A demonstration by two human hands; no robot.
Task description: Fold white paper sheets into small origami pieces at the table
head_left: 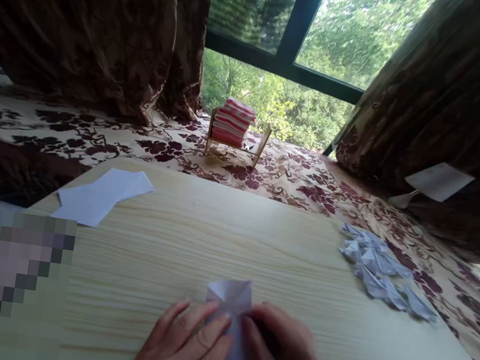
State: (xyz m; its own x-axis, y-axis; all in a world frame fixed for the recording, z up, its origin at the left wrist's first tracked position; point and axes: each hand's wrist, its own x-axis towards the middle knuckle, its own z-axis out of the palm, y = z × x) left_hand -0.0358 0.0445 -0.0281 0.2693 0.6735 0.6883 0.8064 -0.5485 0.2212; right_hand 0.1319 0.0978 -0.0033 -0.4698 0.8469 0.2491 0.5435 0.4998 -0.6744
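A partly folded piece of white paper (230,293) lies on the wooden table in front of me. My left hand (188,339) rests flat across its left side, fingers stretched out and pressing on it. With thumb and forefinger, my right hand (287,350) pinches the paper's right edge. The lower part of the sheet runs down between both hands, and some of it is covered by my fingers.
On the table's right side lie several folded paper pieces (382,268). Flat white sheets (102,193) sit at the back left. Beyond the edge, a small wooden rack (261,147) holds striped folded cloths (232,122). A white card (440,181) stands at the right.
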